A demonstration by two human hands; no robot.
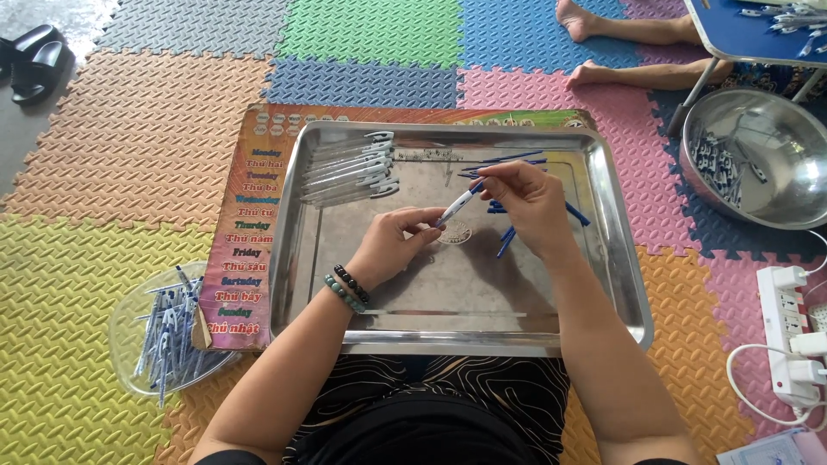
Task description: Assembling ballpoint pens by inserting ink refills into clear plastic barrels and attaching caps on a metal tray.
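Steel tray (pixel 620 258) lay on a low board | clear pen barrels (pixel 349 168) sat in its far-left corner | left hand (pixel 392 245) and right hand (pixel 530 202) both pinched one pen (pixel 457 205) above the tray's centre

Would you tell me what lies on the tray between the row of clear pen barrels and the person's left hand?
In the head view, only bare tray metal lies between the pen barrels and the left hand; nothing rests there.

At the upper right of the frame, the edge is cutting off a blue table (pixel 748 34) and another person's legs (pixel 633 30). At the bottom, both forearms are running out of view. The small parts in the steel bowl (pixel 780 129) at right are too small to identify.
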